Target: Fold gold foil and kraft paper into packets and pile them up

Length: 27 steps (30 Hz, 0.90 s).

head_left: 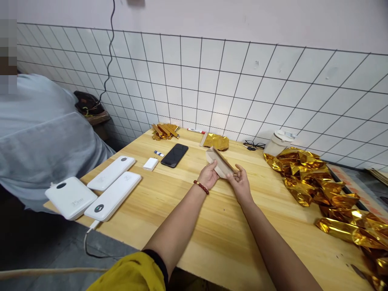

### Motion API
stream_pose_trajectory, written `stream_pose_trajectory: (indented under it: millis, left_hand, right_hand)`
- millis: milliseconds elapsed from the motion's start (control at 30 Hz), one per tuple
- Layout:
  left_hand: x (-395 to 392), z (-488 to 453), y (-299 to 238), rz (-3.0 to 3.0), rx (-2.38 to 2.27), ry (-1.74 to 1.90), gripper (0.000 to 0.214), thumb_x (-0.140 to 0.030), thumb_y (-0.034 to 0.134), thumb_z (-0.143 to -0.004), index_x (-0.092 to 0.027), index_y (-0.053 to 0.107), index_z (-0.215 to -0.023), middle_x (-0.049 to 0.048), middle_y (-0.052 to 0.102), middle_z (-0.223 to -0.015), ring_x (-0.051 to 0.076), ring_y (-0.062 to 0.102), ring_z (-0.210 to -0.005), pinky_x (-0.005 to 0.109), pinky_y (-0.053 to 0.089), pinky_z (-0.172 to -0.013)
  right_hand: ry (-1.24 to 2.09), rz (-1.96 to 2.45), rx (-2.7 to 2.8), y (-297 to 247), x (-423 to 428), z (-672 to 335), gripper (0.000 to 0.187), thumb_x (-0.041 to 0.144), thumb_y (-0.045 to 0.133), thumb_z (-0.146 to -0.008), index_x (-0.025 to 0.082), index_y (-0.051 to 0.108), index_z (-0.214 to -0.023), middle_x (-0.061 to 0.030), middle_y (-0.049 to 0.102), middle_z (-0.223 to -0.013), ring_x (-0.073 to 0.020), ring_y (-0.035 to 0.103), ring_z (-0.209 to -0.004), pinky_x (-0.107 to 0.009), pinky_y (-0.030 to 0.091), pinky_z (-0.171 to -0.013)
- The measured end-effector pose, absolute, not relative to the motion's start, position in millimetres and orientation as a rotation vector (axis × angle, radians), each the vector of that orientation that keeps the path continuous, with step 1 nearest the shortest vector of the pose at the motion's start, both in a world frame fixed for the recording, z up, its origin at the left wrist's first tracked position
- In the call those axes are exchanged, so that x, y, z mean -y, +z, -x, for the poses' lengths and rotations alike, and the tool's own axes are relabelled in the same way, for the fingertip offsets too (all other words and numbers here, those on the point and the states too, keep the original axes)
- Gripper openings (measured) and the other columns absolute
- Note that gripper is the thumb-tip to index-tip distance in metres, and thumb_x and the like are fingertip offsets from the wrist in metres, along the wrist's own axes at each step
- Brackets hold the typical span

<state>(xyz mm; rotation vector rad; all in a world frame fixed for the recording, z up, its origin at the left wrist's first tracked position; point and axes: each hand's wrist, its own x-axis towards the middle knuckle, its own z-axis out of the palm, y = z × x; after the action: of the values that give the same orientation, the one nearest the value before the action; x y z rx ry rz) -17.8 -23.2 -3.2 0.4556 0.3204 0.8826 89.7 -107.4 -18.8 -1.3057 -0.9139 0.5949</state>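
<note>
A folded strip of greyish-brown cardboard (222,163) is held above the table between both hands, its long sides bent up like a channel. My left hand (208,174), with a dark red bead bracelet at the wrist, grips its left side, thumb on top. At the near right end my right hand (241,186) pinches the edge, some fingers bent behind it. Just beyond the cardboard lies a flat piece of gold foil (216,141). A black phone (175,155) rests to the left of my left hand.
White power banks (113,196) with a cable sit at the left edge, near a white charger (150,163). Folded gold strips (165,131), a red-and-white marker (196,131), glasses (254,144) and a lidded cup (279,142) line the back. Crumpled gold foil (321,182) covers the right. A person (45,137) is at left.
</note>
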Motion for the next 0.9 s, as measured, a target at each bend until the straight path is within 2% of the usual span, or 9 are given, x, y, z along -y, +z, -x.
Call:
stream_pose_trajectory:
  millis: [67, 133, 200, 267, 367, 500, 667, 833, 900]
  left_hand:
    - [23, 17, -3, -0.449, -0.327, 0.903, 0.020, -0.022, 0.058, -0.087, -0.013, 0.063, -0.104, 0.0089, 0.071, -0.099, 0.019, 0.067, -0.091, 0.039, 0.050, -0.094]
    - [23, 17, -3, -0.482, -0.327, 0.885, 0.020, -0.023, 0.059, -0.086, -0.011, 0.064, -0.102, 0.0102, 0.071, -0.099, 0.019, 0.068, -0.091, 0.039, 0.049, -0.094]
    - [23, 17, -3, -0.521, -0.343, 0.850, 0.020, -0.023, 0.061, -0.085, -0.010, 0.065, -0.099, 0.0114, 0.071, -0.098, 0.020, 0.068, -0.089, 0.040, 0.049, -0.094]
    - [24, 17, -2, -0.532, -0.354, 0.838, 0.019, -0.023, 0.063, -0.083, -0.011, 0.066, -0.098, 0.0115, 0.072, -0.097, 0.021, 0.068, -0.092, 0.040, 0.049, -0.095]
    - [24, 17, -1, -0.506, -0.356, 0.887, 0.019, -0.021, 0.062, -0.083, -0.011, 0.066, -0.099, 0.0113, 0.072, -0.099, 0.022, 0.066, -0.099, 0.040, 0.047, -0.099]
    - [24, 19, 2, -0.485, -0.341, 0.887, 0.018, -0.020, 0.061, -0.083, -0.012, 0.066, -0.098, 0.0099, 0.073, -0.096, 0.019, 0.068, -0.090, 0.037, 0.049, -0.095]
    - [21, 24, 1, -0.462, -0.434, 0.869, 0.006, -0.011, 0.069, -0.073, -0.012, 0.064, -0.075, 0.0032, 0.069, -0.071, 0.012, 0.064, -0.065, 0.032, 0.053, -0.080]
    - [26, 21, 1, -0.556, -0.366, 0.886, 0.027, -0.011, 0.078, -0.063, -0.010, 0.067, -0.087, 0.0079, 0.072, -0.087, 0.018, 0.067, -0.078, 0.036, 0.051, -0.085]
    - [29, 19, 1, -0.586, -0.375, 0.907, 0.036, -0.012, 0.081, -0.060, -0.010, 0.067, -0.094, 0.0094, 0.072, -0.092, 0.020, 0.067, -0.082, 0.038, 0.051, -0.087]
  right_hand:
    - [0.533, 1.381, 0.958, -21, 107, -88, 0.089, 0.045, 0.081, -0.061, 0.023, 0.038, -0.136, -0.0019, 0.061, -0.098, -0.0117, 0.056, -0.066, -0.028, 0.050, -0.065]
    - [0.527, 1.401, 0.962, -23, 106, -88, 0.087, 0.047, 0.079, -0.062, 0.022, 0.040, -0.136, -0.0019, 0.061, -0.096, -0.0115, 0.054, -0.064, -0.028, 0.049, -0.063]
    - [0.563, 1.361, 0.916, -23, 105, -91, 0.064, 0.052, 0.072, -0.069, 0.019, 0.054, -0.121, -0.0006, 0.061, -0.084, -0.0113, 0.051, -0.059, -0.027, 0.046, -0.058]
    - [0.571, 1.308, 0.826, -22, 105, -94, 0.043, 0.056, 0.064, -0.075, 0.017, 0.062, -0.093, 0.0018, 0.057, -0.066, -0.0107, 0.047, -0.053, -0.025, 0.042, -0.053]
    - [0.499, 1.234, 0.647, -19, 105, -99, 0.041, 0.058, 0.061, -0.076, 0.018, 0.056, -0.071, 0.0038, 0.052, -0.056, -0.0096, 0.044, -0.049, -0.024, 0.039, -0.051]
    - [0.497, 1.169, 0.564, -18, 104, -102, 0.041, 0.058, 0.065, -0.073, 0.019, 0.053, -0.072, 0.0053, 0.049, -0.056, -0.0074, 0.040, -0.046, -0.022, 0.033, -0.046]
    - [0.511, 1.131, 0.575, -18, 105, -102, 0.039, 0.056, 0.063, -0.077, 0.021, 0.049, -0.070, 0.0085, 0.038, -0.053, -0.0056, 0.028, -0.041, -0.022, 0.022, -0.042]
    - [0.595, 1.216, 0.809, -15, 110, -95, 0.040, 0.056, 0.062, -0.079, 0.020, 0.053, -0.066, 0.0081, 0.035, -0.045, -0.0072, 0.028, -0.042, -0.023, 0.021, -0.041]
    - [0.634, 1.236, 0.909, -14, 112, -92, 0.037, 0.055, 0.060, -0.080, 0.018, 0.060, -0.074, 0.0075, 0.037, -0.047, -0.0074, 0.030, -0.042, -0.022, 0.023, -0.041]
